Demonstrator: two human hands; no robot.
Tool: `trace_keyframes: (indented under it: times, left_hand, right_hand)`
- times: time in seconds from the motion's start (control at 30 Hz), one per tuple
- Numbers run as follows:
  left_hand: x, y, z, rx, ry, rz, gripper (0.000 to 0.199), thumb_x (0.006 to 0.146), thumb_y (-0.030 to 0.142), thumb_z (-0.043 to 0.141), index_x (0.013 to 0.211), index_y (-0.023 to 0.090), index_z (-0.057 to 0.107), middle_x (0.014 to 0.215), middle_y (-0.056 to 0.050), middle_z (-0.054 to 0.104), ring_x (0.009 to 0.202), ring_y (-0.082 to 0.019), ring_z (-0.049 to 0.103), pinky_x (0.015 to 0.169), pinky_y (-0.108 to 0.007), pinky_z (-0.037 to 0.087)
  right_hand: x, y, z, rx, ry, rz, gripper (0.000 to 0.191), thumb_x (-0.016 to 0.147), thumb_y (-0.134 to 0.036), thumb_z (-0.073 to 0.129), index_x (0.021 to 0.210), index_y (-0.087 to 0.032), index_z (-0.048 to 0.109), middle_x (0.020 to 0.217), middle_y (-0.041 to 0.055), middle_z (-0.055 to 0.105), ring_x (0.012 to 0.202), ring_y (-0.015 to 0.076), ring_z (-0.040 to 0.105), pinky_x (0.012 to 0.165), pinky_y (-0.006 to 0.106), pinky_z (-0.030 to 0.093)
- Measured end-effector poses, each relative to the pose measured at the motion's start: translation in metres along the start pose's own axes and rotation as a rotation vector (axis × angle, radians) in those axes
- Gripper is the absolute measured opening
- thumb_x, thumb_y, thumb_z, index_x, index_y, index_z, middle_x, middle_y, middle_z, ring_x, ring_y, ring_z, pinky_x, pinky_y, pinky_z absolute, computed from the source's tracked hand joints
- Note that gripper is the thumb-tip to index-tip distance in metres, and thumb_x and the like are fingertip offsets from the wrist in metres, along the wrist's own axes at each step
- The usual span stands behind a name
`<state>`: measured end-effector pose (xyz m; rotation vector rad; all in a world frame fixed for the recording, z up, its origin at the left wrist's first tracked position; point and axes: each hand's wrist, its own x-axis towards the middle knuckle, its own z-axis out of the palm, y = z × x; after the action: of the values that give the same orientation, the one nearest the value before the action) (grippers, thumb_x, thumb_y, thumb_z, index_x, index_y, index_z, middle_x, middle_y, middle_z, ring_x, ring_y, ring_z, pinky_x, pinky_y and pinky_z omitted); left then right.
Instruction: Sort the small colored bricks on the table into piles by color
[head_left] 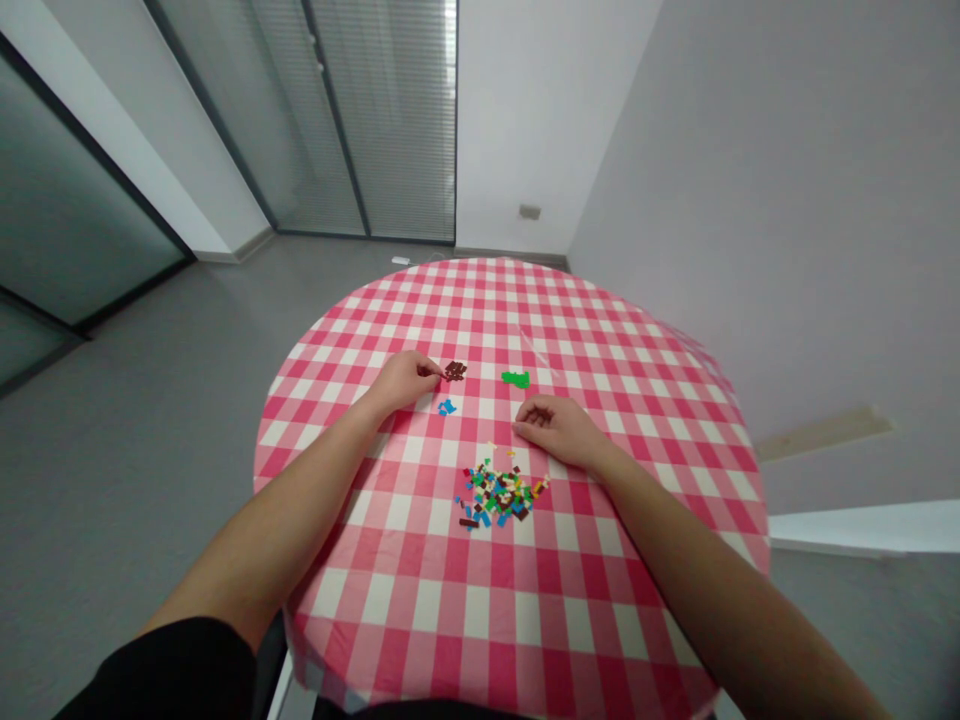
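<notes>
Mixed plastic bricks (499, 493), tiny, likely light, stiff and slick, so best pinched by their edges, sit heaped nearest the body on the pink-and-white gingham tablecloth (420, 620). Beyond the heap: right hand (561, 431), fingers curled, contents unclear; left hand (401, 383), fingers pressed together just beside dark brown bricks (454, 371). Blue bricks (447, 407), green bricks (515, 379) lie alongside. Far cloth edge (480, 262) sits well beyond.

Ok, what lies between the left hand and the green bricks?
In the head view, dark brown bricks lie between the left hand and the green bricks, on the pink checked tablecloth.
</notes>
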<state>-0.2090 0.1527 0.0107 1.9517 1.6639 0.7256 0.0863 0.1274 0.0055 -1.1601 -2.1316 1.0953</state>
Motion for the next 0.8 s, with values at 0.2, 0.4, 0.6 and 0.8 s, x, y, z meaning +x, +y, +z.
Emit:
trace_keyframes:
  times: [0.2,0.4,0.6,0.8]
  left_hand:
    - [0.0,-0.003,0.0,0.009,-0.037,-0.006,0.025,0.072,0.022,0.058,0.084,0.016,0.079,0.071,-0.006,0.072,0.06,-0.016,0.06,0.055,-0.027,0.039]
    - [0.0,-0.005,0.002,0.016,-0.031,0.038,0.028,0.072,0.02,0.057,0.089,0.018,0.08,0.082,-0.006,0.075,0.069,-0.018,0.064,0.063,-0.028,0.044]
    - [0.0,-0.005,0.002,0.045,-0.013,0.094,0.03,0.073,0.019,0.055,0.091,0.018,0.08,0.087,-0.007,0.075,0.073,-0.019,0.065,0.066,-0.029,0.046]
    - [0.001,-0.007,0.002,0.053,-0.009,0.102,0.03,0.073,0.018,0.055,0.09,0.019,0.079,0.088,-0.007,0.074,0.075,-0.019,0.065,0.067,-0.029,0.046]
  right_hand:
    - [0.0,0.001,0.001,-0.013,-0.008,0.006,0.01,0.079,-0.027,0.067,0.079,-0.018,0.065,0.071,0.0037,0.067,0.065,0.0148,0.06,0.06,0.028,0.048]
    - [-0.001,-0.003,-0.002,-0.074,-0.07,0.004,0.011,0.08,-0.029,0.067,0.081,-0.017,0.068,0.074,0.0047,0.069,0.066,0.0159,0.062,0.06,0.028,0.048]
    - [-0.005,-0.013,-0.011,-0.135,-0.28,-0.162,0.011,0.082,-0.025,0.066,0.084,-0.02,0.075,0.082,0.005,0.072,0.074,0.0162,0.065,0.067,0.028,0.049]
    - [-0.007,-0.023,-0.017,-0.162,-0.437,-0.284,0.014,0.084,-0.025,0.066,0.09,-0.021,0.078,0.083,0.0054,0.072,0.076,0.0156,0.064,0.072,0.03,0.049]
